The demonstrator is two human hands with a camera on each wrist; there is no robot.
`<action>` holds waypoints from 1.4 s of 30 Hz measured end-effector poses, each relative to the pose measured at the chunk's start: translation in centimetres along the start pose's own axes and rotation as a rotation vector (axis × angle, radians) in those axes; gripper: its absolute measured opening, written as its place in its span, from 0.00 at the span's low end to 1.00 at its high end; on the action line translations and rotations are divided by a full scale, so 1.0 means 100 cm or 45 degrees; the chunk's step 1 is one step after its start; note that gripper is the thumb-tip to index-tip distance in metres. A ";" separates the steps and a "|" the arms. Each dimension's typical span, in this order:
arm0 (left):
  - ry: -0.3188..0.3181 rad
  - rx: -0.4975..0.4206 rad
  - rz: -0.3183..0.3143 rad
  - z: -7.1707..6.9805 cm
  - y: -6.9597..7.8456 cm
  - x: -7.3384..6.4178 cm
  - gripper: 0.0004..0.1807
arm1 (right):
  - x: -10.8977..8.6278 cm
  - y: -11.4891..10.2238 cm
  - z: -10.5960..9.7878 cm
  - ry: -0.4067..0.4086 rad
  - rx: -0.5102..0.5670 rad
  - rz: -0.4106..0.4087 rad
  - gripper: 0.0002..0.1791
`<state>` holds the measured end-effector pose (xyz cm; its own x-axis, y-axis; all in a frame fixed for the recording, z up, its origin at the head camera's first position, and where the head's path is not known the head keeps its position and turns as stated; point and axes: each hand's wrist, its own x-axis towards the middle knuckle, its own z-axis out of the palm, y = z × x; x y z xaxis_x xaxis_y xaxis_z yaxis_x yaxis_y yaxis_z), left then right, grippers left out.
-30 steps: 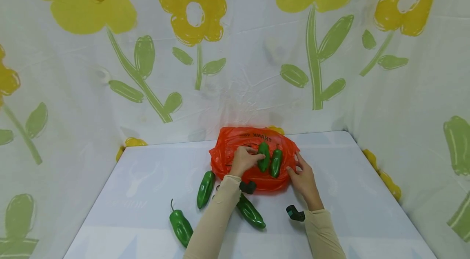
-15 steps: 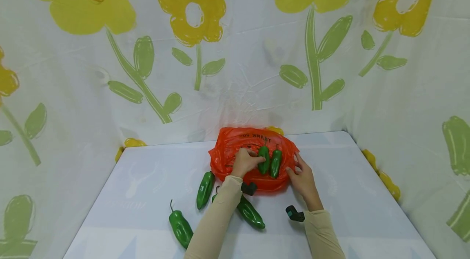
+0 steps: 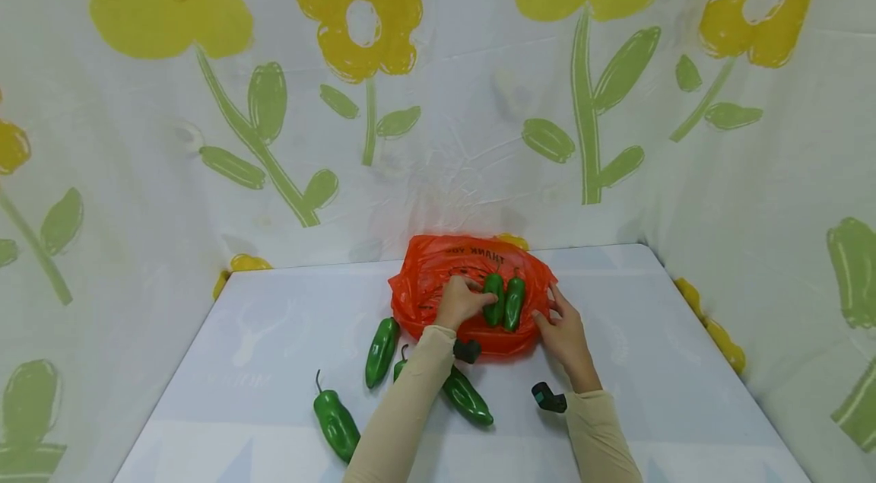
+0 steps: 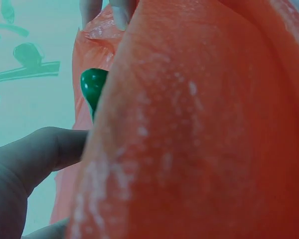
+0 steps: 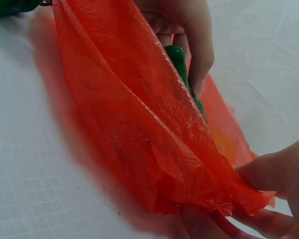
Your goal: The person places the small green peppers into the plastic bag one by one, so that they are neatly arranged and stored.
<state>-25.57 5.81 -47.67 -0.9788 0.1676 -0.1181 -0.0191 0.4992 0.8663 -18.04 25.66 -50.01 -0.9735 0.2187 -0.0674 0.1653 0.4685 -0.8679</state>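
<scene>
A red plastic bag (image 3: 445, 258) with dark printing lies spread with its mouth toward me. My left hand (image 3: 457, 303) reaches into it and grips a green chili pepper (image 3: 492, 299), thumb on its near side. A second green chili pepper (image 3: 515, 305) lies right beside it in the bag. At the bag's right edge, my right hand (image 3: 565, 337) pinches the plastic between thumb and fingers, as the right wrist view shows with the bag (image 5: 124, 99). In the left wrist view, red plastic covers most of the pepper (image 4: 92, 85) and hides my left fingertips.
More green peppers lie on the white table (image 3: 260, 376): one pepper (image 3: 382, 352) left of the bag, another pepper (image 3: 335, 422) farther left and nearer, and a pepper (image 3: 468, 397) in front. My left sleeve partly covers some. A flowered cloth (image 3: 452, 125) hangs behind and at both sides.
My left hand and its pepper have shifted slightly right and toward me, so the pepper now lies close alongside the other one. My right hand stays at the bag's edge.
</scene>
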 end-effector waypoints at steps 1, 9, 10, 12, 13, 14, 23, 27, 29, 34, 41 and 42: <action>0.003 0.009 -0.002 0.000 0.000 0.000 0.21 | 0.000 0.000 0.000 -0.001 0.003 0.001 0.40; 0.007 0.047 -0.016 0.001 0.000 -0.001 0.22 | 0.000 0.000 0.001 -0.004 -0.010 0.007 0.41; 0.007 0.049 -0.015 0.002 0.001 -0.001 0.22 | 0.001 0.000 0.001 -0.002 -0.015 0.007 0.41; 0.010 0.060 -0.020 0.002 0.001 0.000 0.22 | 0.000 0.000 0.001 -0.003 -0.024 0.006 0.41; 0.011 0.066 -0.022 0.003 0.001 0.000 0.22 | 0.000 0.000 0.001 -0.003 -0.027 0.007 0.41; 0.012 0.072 -0.026 0.003 0.002 0.000 0.22 | 0.000 0.000 0.001 -0.003 -0.029 0.008 0.41; 0.011 0.123 -0.060 0.005 0.003 -0.001 0.23 | -0.001 -0.001 0.002 -0.011 -0.020 0.025 0.40; -0.004 0.131 -0.055 0.005 0.002 -0.001 0.20 | -0.001 -0.001 0.002 -0.009 -0.023 0.021 0.40; -0.012 0.139 -0.047 0.005 0.001 -0.001 0.19 | -0.001 -0.001 0.002 -0.010 -0.022 0.020 0.40; -0.020 0.153 -0.036 0.005 0.000 -0.001 0.18 | -0.001 -0.001 0.002 -0.013 -0.024 0.020 0.40; -0.042 0.162 -0.037 0.006 0.000 -0.003 0.19 | -0.001 0.000 0.002 -0.001 -0.045 0.007 0.40; -0.044 0.165 -0.037 0.006 0.000 -0.003 0.19 | -0.001 0.001 0.002 0.001 -0.048 0.008 0.40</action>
<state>-25.15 6.28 -47.89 -0.9705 0.1797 -0.1610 -0.0187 0.6093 0.7927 -17.96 25.50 -50.16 -0.9724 0.2220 -0.0723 0.1771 0.4994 -0.8481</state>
